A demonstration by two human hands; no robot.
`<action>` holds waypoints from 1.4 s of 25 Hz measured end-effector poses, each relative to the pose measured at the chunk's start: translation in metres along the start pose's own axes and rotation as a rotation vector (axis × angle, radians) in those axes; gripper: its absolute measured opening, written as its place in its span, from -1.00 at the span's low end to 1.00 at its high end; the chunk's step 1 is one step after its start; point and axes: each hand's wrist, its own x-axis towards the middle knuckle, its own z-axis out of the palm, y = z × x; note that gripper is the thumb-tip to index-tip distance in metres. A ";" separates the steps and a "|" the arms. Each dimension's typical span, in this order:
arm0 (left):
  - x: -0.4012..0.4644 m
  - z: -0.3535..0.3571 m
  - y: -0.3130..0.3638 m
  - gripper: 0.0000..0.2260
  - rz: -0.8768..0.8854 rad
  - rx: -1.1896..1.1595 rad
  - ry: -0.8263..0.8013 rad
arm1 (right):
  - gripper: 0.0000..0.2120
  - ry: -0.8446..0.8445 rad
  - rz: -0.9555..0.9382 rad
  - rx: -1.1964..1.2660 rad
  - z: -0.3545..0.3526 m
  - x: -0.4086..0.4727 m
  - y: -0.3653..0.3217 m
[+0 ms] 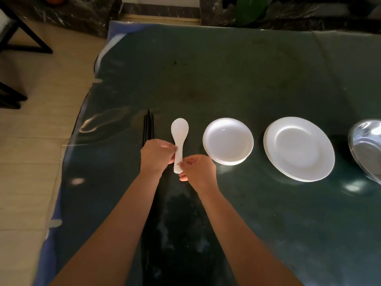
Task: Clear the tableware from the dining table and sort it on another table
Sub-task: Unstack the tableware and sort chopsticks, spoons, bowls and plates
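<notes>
Dark glass-topped table (226, 79), seen from above, with tableware laid in a row from 9 o'clock to 3 o'clock; at the left end, black chopsticks (148, 126) lie side by side, tips toward 12 o'clock, their near ends hidden under the left hand (156, 155); just to their right, the white ceramic spoon (179, 137) lies with bowl toward 12 o'clock and handle toward 6 o'clock; the left hand is loosely curled, fingertips pinching the handle from 9 o'clock near mid-length; the right hand (199, 169) is likewise closed in a light pinch on the handle's end from 3 o'clock; whether the spoon rests on the table or is slightly lifted cannot be told; to the right, a stack of small white plates (227, 141), then, apart from it, a stack of larger white plates (299, 148); at the 3 o'clock edge, a clear glass bowl (367, 145), partly cut off. Handling, as judged: the spoon is light, rigid, glazed and slippery, and chips if dropped; the narrow handle offers the surest hold.
</notes>
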 end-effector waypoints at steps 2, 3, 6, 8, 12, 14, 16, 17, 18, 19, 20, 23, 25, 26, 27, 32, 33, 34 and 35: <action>-0.002 0.003 0.000 -0.91 0.028 -0.007 -0.003 | -0.89 0.006 0.005 -0.009 -0.002 0.002 0.001; -0.003 0.004 0.002 -0.91 0.044 -0.006 -0.005 | -0.88 0.006 0.008 -0.016 -0.002 0.002 0.000; -0.009 -0.002 0.004 -0.91 0.111 0.003 -0.004 | -0.86 0.013 0.009 -0.012 -0.004 -0.003 -0.004; -0.023 -0.020 -0.007 -0.88 0.251 0.011 0.096 | -0.93 0.090 -0.053 0.018 -0.005 -0.014 -0.004; -0.057 -0.070 -0.061 -0.55 0.777 0.327 0.125 | -0.96 0.042 -0.275 -0.068 0.001 -0.029 -0.026; -0.057 -0.086 -0.088 -0.44 1.031 0.689 -0.039 | -0.88 -0.022 -0.306 -0.138 0.004 -0.021 -0.044; -0.050 -0.098 -0.102 -0.40 1.111 0.959 -0.201 | -0.82 -0.038 -0.334 -0.209 0.009 -0.009 -0.060; -0.045 -0.101 -0.105 -0.38 1.117 1.035 -0.249 | -0.78 -0.055 -0.361 -0.285 0.014 -0.004 -0.065; -0.040 -0.104 -0.108 -0.37 1.120 1.078 -0.282 | -0.73 -0.083 -0.394 -0.399 0.021 0.000 -0.068; -0.037 -0.106 -0.110 -0.36 1.118 1.107 -0.308 | -0.68 -0.110 -0.433 -0.528 0.031 0.003 -0.069; -0.034 -0.107 -0.112 -0.36 1.110 1.126 -0.330 | -0.64 -0.124 -0.468 -0.642 0.042 0.004 -0.069; -0.030 -0.105 -0.112 -0.27 1.095 1.109 -0.357 | -0.64 -0.050 -0.525 -0.736 0.063 0.011 -0.070; -0.028 -0.104 -0.115 -0.22 1.114 1.082 -0.344 | -0.66 -0.007 -0.501 -0.680 0.067 0.016 -0.070; -0.027 -0.105 -0.115 -0.24 1.136 1.067 -0.331 | -0.67 -0.005 -0.480 -0.654 0.067 0.019 -0.071; -0.025 -0.106 -0.114 -0.28 1.159 1.053 -0.322 | -0.69 -0.011 -0.464 -0.643 0.067 0.022 -0.071; -0.021 -0.106 -0.113 -0.29 1.167 1.024 -0.294 | -0.74 0.015 -0.568 -0.754 0.067 0.026 -0.074; -0.023 -0.105 -0.114 -0.26 1.150 1.018 -0.285 | -0.74 0.096 -0.650 -0.798 0.065 0.029 -0.077; -0.025 -0.104 -0.115 -0.23 1.135 1.009 -0.276 | -0.73 0.174 -0.742 -0.850 0.062 0.036 -0.083; -0.025 -0.103 -0.115 -0.22 1.128 1.005 -0.270 | -0.68 0.200 -0.823 -0.917 0.058 0.045 -0.090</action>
